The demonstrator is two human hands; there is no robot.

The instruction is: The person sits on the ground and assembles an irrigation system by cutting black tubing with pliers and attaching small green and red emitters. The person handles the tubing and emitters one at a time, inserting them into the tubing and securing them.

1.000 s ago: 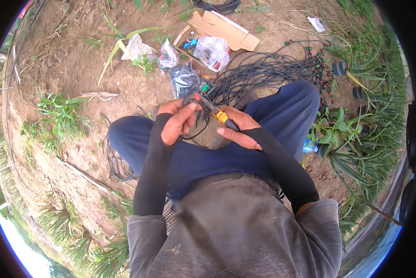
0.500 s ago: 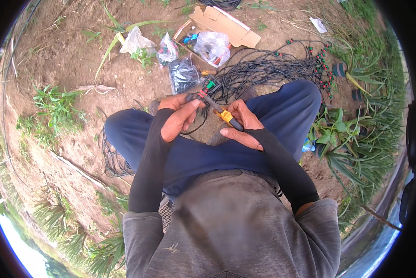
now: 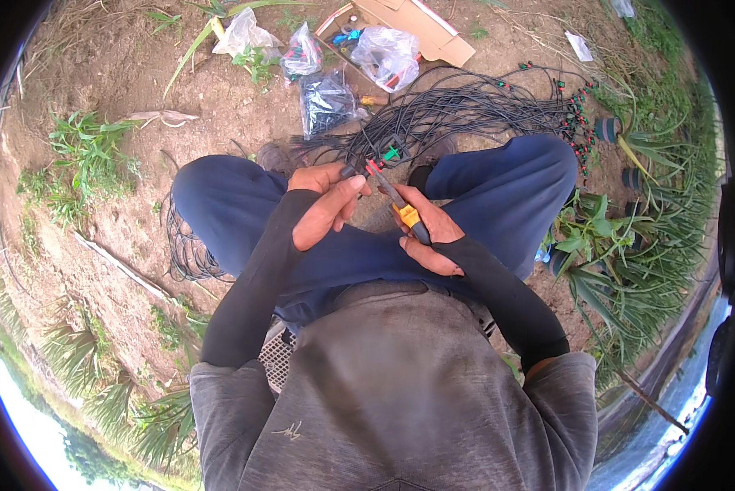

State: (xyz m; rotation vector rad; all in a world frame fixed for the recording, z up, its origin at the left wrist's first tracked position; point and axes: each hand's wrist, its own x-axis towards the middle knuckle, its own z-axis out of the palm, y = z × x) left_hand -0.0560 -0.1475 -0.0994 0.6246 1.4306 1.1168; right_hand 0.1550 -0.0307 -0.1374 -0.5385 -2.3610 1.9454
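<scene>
Over my lap, my left hand [image 3: 328, 206] is closed, thumb against fingers, around a small black tubing fitting [image 3: 349, 172]. Close to its fingertips are a red connector piece [image 3: 372, 167] and a green one [image 3: 391, 154]. My right hand [image 3: 430, 231] grips a hand tool with a yellow-and-black handle [image 3: 409, 216] and a long grey metal part. That metal end reaches up to the red piece and seems to touch it. The tool's exact kind is hard to make out.
Beyond my feet lies a large tangle of thin black tubing [image 3: 466, 106] with red and green ends. An open cardboard box [image 3: 433, 34], a clear plastic bag [image 3: 386, 56] and a bag of black parts [image 3: 326, 102] sit on the soil. Leafy plants [image 3: 621, 245] grow at right.
The view has shifted slightly, so the box and bags appear higher. Both hands keep their grips, and the tool's tip stays at the red piece.
</scene>
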